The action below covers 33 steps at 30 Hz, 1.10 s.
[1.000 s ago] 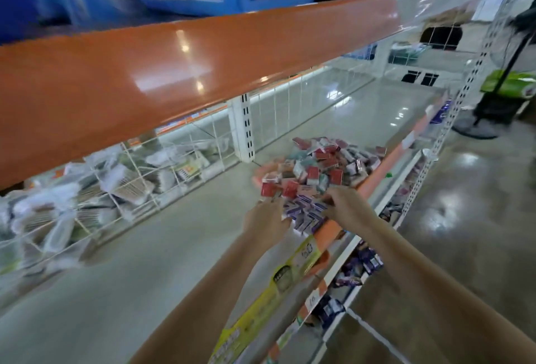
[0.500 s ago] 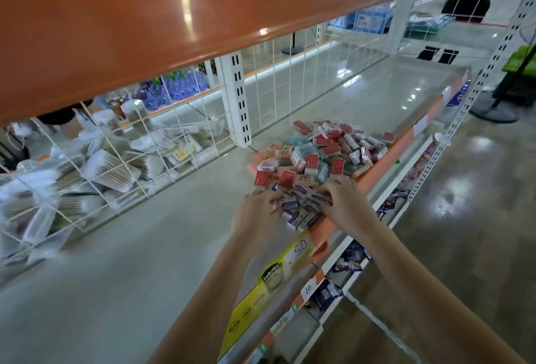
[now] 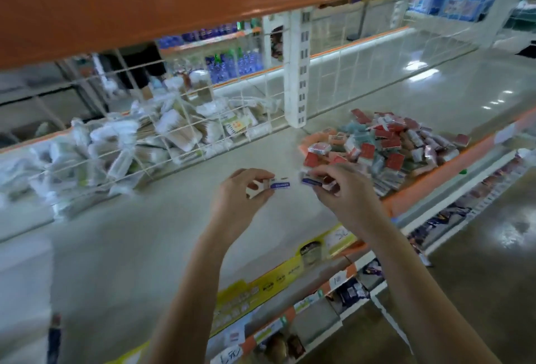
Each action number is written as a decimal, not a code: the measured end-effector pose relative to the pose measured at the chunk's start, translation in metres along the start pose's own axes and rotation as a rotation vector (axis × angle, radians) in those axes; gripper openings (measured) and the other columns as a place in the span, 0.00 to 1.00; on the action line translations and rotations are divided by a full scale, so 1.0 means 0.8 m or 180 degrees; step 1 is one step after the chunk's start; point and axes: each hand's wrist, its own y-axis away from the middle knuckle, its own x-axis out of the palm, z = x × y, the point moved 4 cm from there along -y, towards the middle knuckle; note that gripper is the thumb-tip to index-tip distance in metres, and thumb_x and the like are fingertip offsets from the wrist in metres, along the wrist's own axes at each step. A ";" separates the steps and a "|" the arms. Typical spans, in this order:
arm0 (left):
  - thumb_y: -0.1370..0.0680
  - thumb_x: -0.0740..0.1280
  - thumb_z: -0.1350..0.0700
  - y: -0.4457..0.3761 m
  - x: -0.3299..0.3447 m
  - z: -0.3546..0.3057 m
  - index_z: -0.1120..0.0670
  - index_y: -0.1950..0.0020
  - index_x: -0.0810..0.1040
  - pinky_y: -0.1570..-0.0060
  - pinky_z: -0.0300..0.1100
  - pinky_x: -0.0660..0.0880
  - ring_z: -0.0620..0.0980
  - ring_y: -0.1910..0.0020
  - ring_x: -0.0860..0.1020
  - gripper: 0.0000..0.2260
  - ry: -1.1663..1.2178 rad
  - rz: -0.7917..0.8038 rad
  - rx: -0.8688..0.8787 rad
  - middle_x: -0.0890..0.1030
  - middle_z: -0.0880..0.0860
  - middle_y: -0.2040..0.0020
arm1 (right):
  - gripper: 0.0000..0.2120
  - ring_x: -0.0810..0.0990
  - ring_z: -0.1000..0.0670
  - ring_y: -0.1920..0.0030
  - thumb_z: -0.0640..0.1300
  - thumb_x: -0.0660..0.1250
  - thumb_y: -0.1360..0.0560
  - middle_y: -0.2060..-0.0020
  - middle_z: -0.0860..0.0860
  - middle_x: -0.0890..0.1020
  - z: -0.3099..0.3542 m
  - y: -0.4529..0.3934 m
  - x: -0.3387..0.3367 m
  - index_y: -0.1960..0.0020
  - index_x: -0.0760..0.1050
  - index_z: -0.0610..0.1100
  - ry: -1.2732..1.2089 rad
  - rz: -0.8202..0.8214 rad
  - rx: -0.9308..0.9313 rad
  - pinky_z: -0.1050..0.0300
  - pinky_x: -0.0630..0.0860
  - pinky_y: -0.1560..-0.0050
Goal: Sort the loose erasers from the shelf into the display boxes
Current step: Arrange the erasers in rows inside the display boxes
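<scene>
A heap of loose erasers (image 3: 385,146) in red, teal and white wrappers lies on the grey shelf (image 3: 145,247) near its orange front edge. My left hand (image 3: 246,192) pinches a small white eraser with a blue label (image 3: 278,184) above the shelf, left of the heap. My right hand (image 3: 339,186) pinches another blue-labelled eraser (image 3: 311,180) beside it, at the heap's near-left corner. An orange box edge (image 3: 311,139) shows under the heap's left side; how much of a box is there I cannot tell.
A white wire grid (image 3: 179,120) backs the shelf, with bagged cotton swabs behind it. A white upright post (image 3: 298,73) stands left of the heap. The orange shelf above (image 3: 145,1) hangs low overhead. Lower shelves with price tags (image 3: 336,279) lie below.
Both hands have lifted away from the heap's near edge, each now holding a blue-labelled eraser left of it. The camera has dropped lower under the orange shelf.
</scene>
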 end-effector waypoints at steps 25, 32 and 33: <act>0.29 0.73 0.56 0.327 -0.369 0.162 0.42 0.52 0.80 0.58 0.32 0.70 0.38 0.57 0.76 0.10 -0.1191 -0.1185 -0.0822 0.77 0.38 0.57 | 0.12 0.69 0.62 0.53 0.40 0.68 0.28 0.58 0.64 0.71 0.385 0.087 0.266 0.46 0.77 0.49 -0.0631 0.1392 -0.1678 0.74 0.65 0.52; 0.29 0.73 0.53 0.357 -0.388 0.196 0.43 0.50 0.81 0.59 0.28 0.66 0.37 0.57 0.73 0.09 -0.1342 -0.0876 -0.0722 0.76 0.36 0.57 | 0.10 0.69 0.61 0.48 0.43 0.66 0.26 0.51 0.59 0.77 0.406 0.117 0.298 0.45 0.76 0.51 0.0041 0.1946 -0.1594 0.69 0.66 0.48; 0.29 0.73 0.53 0.358 -0.389 0.198 0.44 0.50 0.81 0.59 0.27 0.66 0.37 0.57 0.73 0.09 -0.1333 -0.0827 -0.0701 0.76 0.37 0.57 | 0.10 0.69 0.61 0.48 0.43 0.66 0.26 0.51 0.60 0.77 0.404 0.121 0.302 0.46 0.76 0.52 0.0119 0.2082 -0.1500 0.68 0.67 0.48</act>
